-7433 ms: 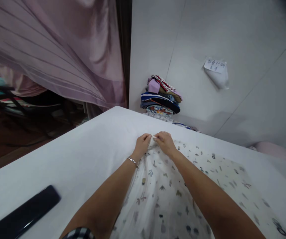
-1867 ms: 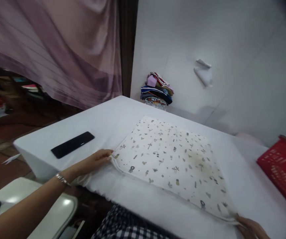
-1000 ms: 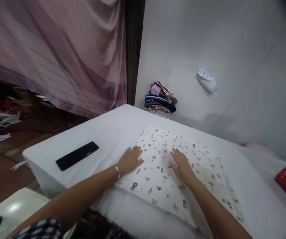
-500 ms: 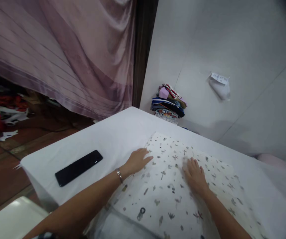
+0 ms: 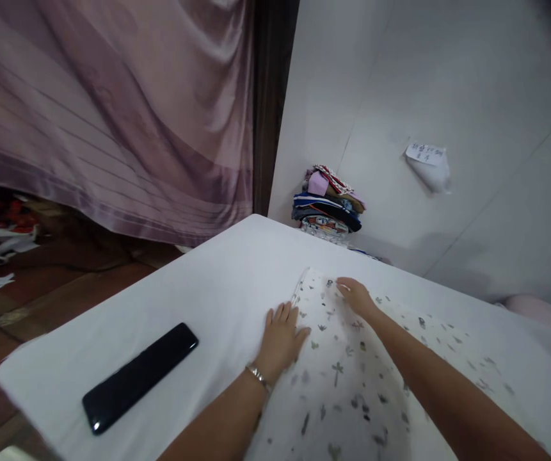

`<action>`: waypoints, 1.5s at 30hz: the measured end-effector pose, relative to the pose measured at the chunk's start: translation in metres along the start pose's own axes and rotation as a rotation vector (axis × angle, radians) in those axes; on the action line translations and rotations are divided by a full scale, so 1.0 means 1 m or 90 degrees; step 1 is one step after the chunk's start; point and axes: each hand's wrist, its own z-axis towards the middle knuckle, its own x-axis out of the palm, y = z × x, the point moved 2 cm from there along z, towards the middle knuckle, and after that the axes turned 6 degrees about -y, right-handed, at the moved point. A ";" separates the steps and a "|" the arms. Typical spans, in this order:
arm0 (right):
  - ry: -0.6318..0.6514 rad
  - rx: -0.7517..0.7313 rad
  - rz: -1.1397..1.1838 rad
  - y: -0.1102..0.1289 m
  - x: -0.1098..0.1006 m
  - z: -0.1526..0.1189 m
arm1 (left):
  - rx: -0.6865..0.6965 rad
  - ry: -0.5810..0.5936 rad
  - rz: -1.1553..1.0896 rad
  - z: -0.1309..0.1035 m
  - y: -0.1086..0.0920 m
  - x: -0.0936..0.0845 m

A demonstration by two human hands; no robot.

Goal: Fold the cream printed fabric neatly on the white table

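A white cloth [image 5: 333, 397] printed with small palm trees and other motifs lies spread over the white-covered table [image 5: 227, 282]. My left hand [image 5: 281, 338], with a silver bracelet at the wrist, rests flat on the cloth's left edge, fingers spread. Farther up, my right hand [image 5: 356, 297] reaches over the cloth's far part. Its fingers point left and touch the fabric near the far edge; whether they pinch it is hard to make out. The near end of the cloth runs out of view at the bottom.
A black phone [image 5: 141, 378] lies on the table at the left. Folded clothes [image 5: 327, 202] are stacked beyond the far edge, against the wall [image 5: 400, 77]. A pink curtain [image 5: 169, 115] hangs at the back left. A paper note [image 5: 426, 155] is fixed to the wall.
My right hand has moved up and left towards the cloth's far edge. My left hand has turned and now presses flat on the left edge. The view has shifted slightly.
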 end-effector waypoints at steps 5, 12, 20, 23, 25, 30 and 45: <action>0.046 0.009 -0.006 0.035 0.034 0.075 | -0.006 -0.006 -0.024 0.002 0.002 -0.002; 0.074 -0.043 -0.012 0.025 0.063 0.108 | 0.001 -0.019 -0.042 0.003 0.006 0.008; -0.024 -0.152 0.141 0.013 0.064 0.094 | -0.003 -0.019 -0.036 0.003 0.006 0.008; 0.009 -0.113 0.206 0.009 0.060 0.091 | -0.001 -0.022 -0.034 0.004 0.006 0.008; 0.064 -0.074 0.227 0.008 0.058 0.095 | 0.000 -0.023 -0.035 0.004 0.006 0.008; 0.165 -0.051 0.185 0.013 0.059 0.120 | 0.000 -0.027 -0.046 0.003 0.007 0.008; 0.226 -0.075 0.113 0.018 0.061 0.137 | -0.115 -0.065 -0.066 0.008 0.005 -0.008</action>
